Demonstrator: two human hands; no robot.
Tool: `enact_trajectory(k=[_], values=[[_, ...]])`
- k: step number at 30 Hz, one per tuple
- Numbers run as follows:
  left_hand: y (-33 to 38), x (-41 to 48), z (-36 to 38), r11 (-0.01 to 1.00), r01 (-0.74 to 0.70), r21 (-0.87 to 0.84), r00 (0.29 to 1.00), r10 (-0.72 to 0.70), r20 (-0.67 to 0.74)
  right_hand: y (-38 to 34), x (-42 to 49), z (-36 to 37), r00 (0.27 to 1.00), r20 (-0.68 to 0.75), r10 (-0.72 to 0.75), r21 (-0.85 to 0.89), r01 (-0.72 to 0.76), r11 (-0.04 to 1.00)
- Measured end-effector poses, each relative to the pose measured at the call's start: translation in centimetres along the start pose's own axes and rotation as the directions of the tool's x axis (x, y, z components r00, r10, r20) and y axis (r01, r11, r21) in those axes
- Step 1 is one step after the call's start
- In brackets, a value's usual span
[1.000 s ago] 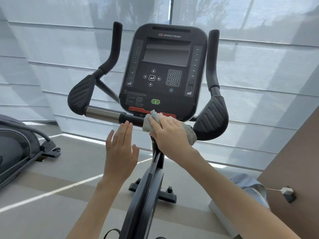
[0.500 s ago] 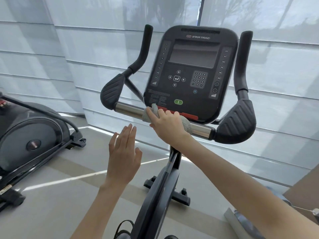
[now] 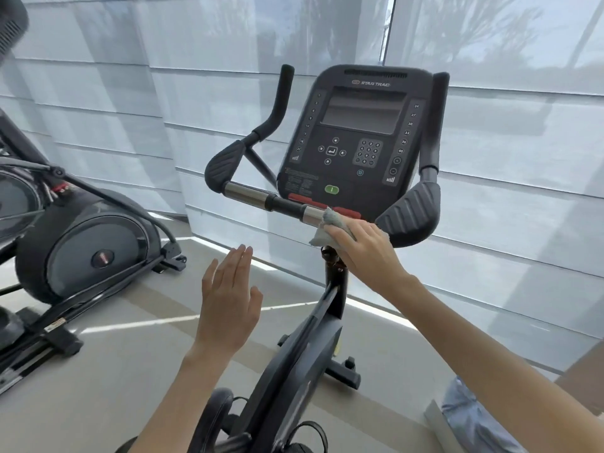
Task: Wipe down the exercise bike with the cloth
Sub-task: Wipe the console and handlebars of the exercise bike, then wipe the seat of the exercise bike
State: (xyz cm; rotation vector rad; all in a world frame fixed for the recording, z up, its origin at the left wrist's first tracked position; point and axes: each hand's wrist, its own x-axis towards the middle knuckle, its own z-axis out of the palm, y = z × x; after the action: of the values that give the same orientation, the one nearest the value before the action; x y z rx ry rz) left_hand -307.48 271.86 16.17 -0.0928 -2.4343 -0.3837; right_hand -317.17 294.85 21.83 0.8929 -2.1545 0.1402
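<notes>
Under right hand (image 3: 362,253), cloth (image 3: 322,237) on handlebar (image 3: 248,192)

console (image 3: 359,142) | top: STAR TRAC | right column: 24-40

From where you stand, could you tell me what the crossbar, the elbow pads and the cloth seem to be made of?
The crossbar looks like polished metal: its bare sections are silvery with bright reflections. The elbow pads look like matte black rubber or soft plastic, moulded with ribs. The cloth, gripped by the right hand, looks like soft grey-blue fabric, possibly microfibre: it folds and bunches.
</notes>
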Motion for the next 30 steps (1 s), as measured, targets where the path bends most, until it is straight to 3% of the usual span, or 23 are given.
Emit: enact_trajectory(k=[7, 11, 22, 30], values=[[3.8, -8.3, -3.6, 0.995, 0.093, 0.029, 0.996, -0.094, 0.013, -5.9, -7.8, -5.4, 0.990, 0.117, 0.080, 0.336, -0.115, 0.935], [4.7, -14.7, -6.5, 0.981, 0.173, 0.081, 0.983, -0.177, 0.039, -10.3, -11.8, -6.9, 0.985, 0.159, 0.071, 0.437, -0.135, 0.889], [1.7, -27.5, -14.2, 0.917, 0.324, 0.232, 0.932, -0.351, 0.086, -22.9, -15.5, -8.8, 0.968, 0.252, 0.014, 0.577, -0.162, 0.801], [-5.4, -30.9, -19.6, 0.941, 0.233, 0.246, 0.943, -0.280, 0.179, -33.2, -14.0, -7.6, 0.957, 0.276, 0.090, 0.573, -0.239, 0.784]])
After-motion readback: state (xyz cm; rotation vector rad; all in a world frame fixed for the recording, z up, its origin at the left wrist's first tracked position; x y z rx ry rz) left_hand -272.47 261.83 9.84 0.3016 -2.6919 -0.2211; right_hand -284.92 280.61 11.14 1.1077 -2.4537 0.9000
